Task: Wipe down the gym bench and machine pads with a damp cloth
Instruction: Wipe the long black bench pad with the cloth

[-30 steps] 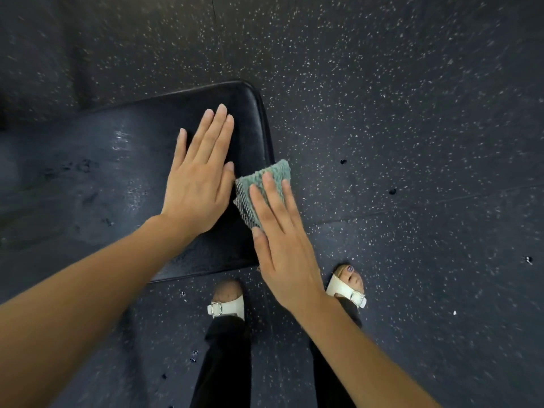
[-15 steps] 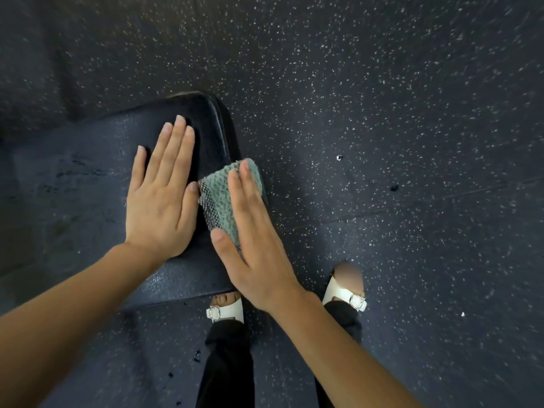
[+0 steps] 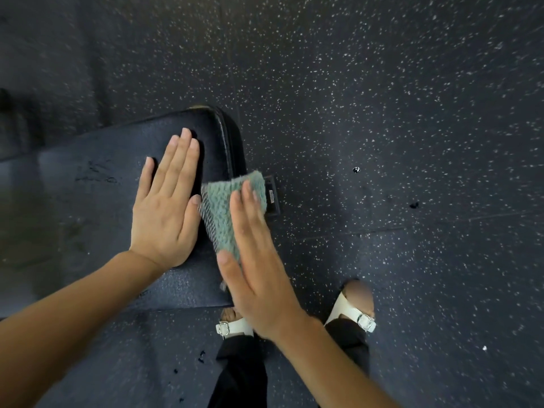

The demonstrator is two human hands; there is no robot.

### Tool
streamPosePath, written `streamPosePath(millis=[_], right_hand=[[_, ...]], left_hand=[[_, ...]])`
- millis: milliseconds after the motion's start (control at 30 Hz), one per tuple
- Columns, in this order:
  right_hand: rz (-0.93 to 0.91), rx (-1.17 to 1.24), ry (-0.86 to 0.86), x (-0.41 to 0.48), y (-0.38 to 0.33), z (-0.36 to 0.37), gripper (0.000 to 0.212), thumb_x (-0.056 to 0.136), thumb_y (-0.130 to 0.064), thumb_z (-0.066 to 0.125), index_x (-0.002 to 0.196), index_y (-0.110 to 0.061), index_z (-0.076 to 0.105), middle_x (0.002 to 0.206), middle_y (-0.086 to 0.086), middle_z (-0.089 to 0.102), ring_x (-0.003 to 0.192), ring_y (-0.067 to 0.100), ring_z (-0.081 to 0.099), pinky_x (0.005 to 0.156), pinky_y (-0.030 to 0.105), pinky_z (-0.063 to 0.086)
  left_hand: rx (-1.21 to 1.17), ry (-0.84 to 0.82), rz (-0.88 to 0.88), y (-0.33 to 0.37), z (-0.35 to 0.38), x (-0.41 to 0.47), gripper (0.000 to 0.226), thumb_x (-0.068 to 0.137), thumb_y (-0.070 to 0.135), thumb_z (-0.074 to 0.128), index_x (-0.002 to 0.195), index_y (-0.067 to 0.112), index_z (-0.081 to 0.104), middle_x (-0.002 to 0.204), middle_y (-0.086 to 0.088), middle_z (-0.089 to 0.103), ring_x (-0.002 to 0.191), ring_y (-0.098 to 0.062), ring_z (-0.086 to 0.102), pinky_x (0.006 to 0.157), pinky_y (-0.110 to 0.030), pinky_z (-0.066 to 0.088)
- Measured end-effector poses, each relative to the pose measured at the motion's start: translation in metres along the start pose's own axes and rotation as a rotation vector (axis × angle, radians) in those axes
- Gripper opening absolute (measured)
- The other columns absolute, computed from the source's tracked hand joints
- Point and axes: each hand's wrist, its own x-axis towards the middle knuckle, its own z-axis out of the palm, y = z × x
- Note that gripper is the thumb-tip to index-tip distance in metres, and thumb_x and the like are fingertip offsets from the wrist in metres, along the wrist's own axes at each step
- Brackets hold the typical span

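A black padded gym bench [image 3: 97,184] fills the left of the view, its end edge running down the middle. My left hand [image 3: 166,201] lies flat on the pad top, fingers straight and together. A folded teal cloth [image 3: 226,207] hangs against the bench's end side. My right hand [image 3: 256,260] presses it there with straight fingers, the thumb held out toward the pad; the cloth's lower part is hidden under the palm.
Dark rubber floor [image 3: 397,113] with white speckles surrounds the bench. My feet in white buckled sandals [image 3: 357,313] stand close below the bench end. A small black frame part with a label [image 3: 272,198] pokes out beside the cloth.
The view has shifted, so the bench sits lower and further right in frame. My right hand and the cloth stay pressed on the bench's end side; the left hand remains flat on the pad.
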Motion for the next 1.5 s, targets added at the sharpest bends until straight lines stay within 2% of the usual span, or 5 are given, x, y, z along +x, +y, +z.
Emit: streamPosePath(millis=[167,667,867,1033,1500], right_hand=[[-0.022,-0.054,-0.055,-0.019,0.004,0.001,0.065,0.104,-0.028,0.032,0.157,-0.012,-0.001,0.165,-0.006,-0.016,0.152,0.014,-0.012,0.124,0.040,0.001],[-0.045,0.095,0.074,0.068,0.004,-0.012,0.065,0.103,-0.024,0.035,0.156,-0.003,0.005,0.166,0.008,-0.003,0.153,0.017,-0.006,0.123,0.050,0.011],[-0.018,0.025,-0.023,-0.007,0.006,0.000,0.066,0.102,-0.028,0.030,0.157,-0.014,-0.004,0.166,-0.001,-0.011,0.153,0.019,-0.006,0.123,0.051,0.010],[-0.004,-0.036,-0.075,-0.056,0.015,0.009,0.069,0.102,-0.032,0.032,0.158,-0.019,-0.007,0.166,-0.002,-0.011,0.153,0.022,-0.005,0.122,0.040,0.006],[-0.026,-0.008,0.094,0.046,0.001,-0.004,0.065,0.103,-0.025,0.036,0.156,-0.005,0.004,0.166,0.006,-0.004,0.153,0.018,-0.006,0.124,0.048,0.011]], left_hand=[[0.012,0.001,0.006,0.002,0.000,0.001,0.062,0.100,0.026,0.021,0.156,0.002,0.014,0.165,-0.005,0.008,0.154,-0.021,0.009,0.124,-0.041,0.004],[-0.002,0.009,0.004,0.002,0.002,0.001,0.062,0.100,0.025,0.022,0.156,0.001,0.014,0.165,-0.007,0.010,0.154,-0.023,0.010,0.124,-0.044,0.007],[0.006,0.003,0.009,0.003,0.000,0.002,0.060,0.101,0.026,0.020,0.156,0.003,0.016,0.164,-0.005,0.011,0.154,-0.022,0.010,0.125,-0.041,0.004],[0.011,-0.004,0.004,0.003,0.000,0.001,0.062,0.099,0.026,0.022,0.156,0.002,0.015,0.164,-0.006,0.011,0.154,-0.022,0.010,0.124,-0.041,0.004],[-0.020,0.013,0.013,0.000,0.003,0.001,0.061,0.100,0.028,0.020,0.157,0.005,0.014,0.165,-0.003,0.009,0.154,-0.019,0.009,0.125,-0.042,0.004]])
